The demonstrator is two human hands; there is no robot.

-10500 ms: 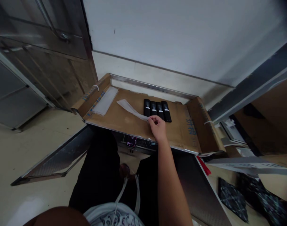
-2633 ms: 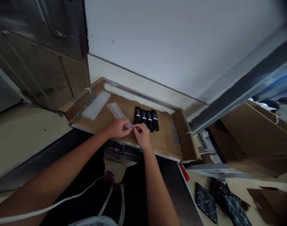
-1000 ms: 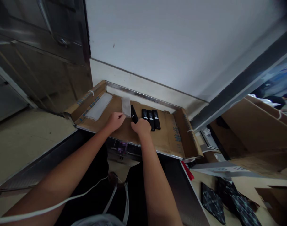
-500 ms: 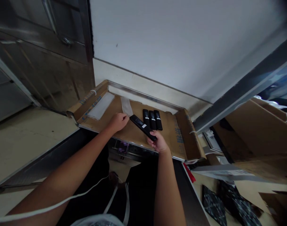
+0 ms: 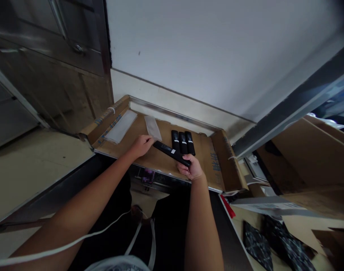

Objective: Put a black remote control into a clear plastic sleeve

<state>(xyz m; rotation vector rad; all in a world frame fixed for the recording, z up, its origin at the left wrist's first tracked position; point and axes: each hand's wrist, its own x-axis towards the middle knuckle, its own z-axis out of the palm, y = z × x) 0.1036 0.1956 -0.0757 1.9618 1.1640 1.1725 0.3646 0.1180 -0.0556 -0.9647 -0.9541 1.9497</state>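
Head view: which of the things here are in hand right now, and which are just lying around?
In hand:
- black remote, gripped by the right hand
- clear sleeve, its near end at the left hand

Lying about:
- three black remotes in a row on the cardboard
- flat stack of sleeves
- dark patterned pieces, lower right

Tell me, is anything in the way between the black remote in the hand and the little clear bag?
Nothing visible is. The right hand holds the black remote, whose far tip lies by the left hand at the clear bag. Only bare cardboard lies around them.
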